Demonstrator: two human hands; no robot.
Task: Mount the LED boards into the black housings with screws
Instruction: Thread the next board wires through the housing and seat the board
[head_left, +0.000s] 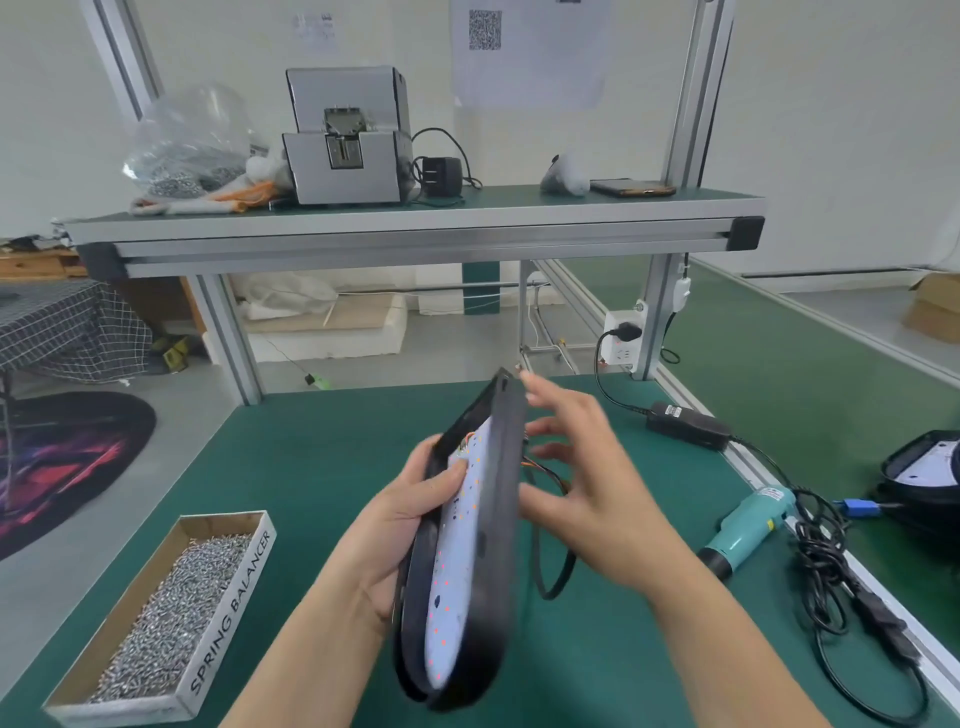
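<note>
Green bench (311, 467): screw box (171, 613) front left; black adapter (688, 428), teal power tool (748, 525), coiled cable (826, 561) near right edge.

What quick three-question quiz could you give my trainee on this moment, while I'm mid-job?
1. True or false: the left hand grips the black housing with the LED board in it.
2. Where is the teal power tool? A: on the upper shelf; B: on the green mat, right of the housing; C: on the floor.
3. Fill in: the cardboard box left of the housing holds loose ____.
Key: 1 true; 2 B; 3 screws.
</note>
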